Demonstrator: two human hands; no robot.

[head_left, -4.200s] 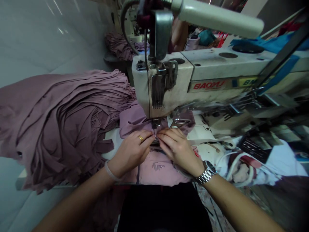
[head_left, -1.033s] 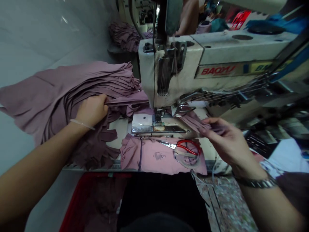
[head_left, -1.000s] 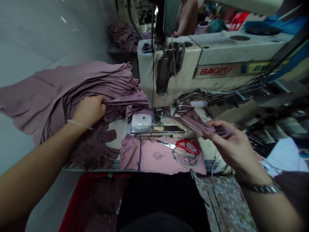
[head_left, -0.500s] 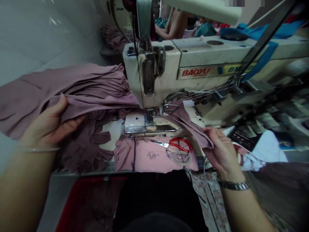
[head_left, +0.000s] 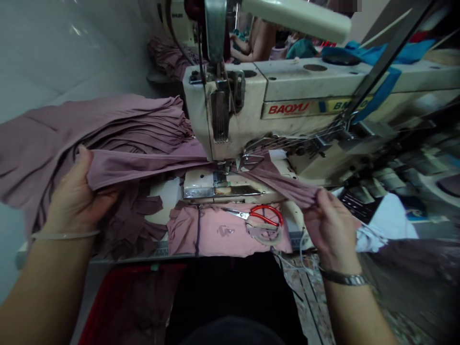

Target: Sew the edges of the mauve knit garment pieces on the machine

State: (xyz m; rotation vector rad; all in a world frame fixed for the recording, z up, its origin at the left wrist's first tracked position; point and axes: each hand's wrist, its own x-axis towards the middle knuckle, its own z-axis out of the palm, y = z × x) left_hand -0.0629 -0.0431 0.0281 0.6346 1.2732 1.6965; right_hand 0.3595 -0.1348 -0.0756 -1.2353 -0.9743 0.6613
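A long mauve fabric band [head_left: 143, 163] stretches across the front of the white BAOYU industrial sewing machine [head_left: 233, 108], passing at the needle and presser foot [head_left: 221, 167]. My left hand [head_left: 81, 189] grips one stretch of it, beside a tall stack of mauve fabric pieces [head_left: 108, 127]. My right hand [head_left: 332, 225] pinches the band's other stretch at the right. Near neither hand, red-handled scissors [head_left: 266, 218] lie on a pink cloth [head_left: 212, 235].
A metal plate [head_left: 219, 191] sits at the machine's front. Below the table edge are a red bin [head_left: 132, 297] and dark cloth [head_left: 230, 297]. Behind the machine are another mauve pile [head_left: 168, 60] and a co-worker's arm [head_left: 260, 40].
Since the earliest frame, my hands have moved apart from the needle. My left hand has left the stack's side and now holds the band out to the left, while my right hand holds it at the right.
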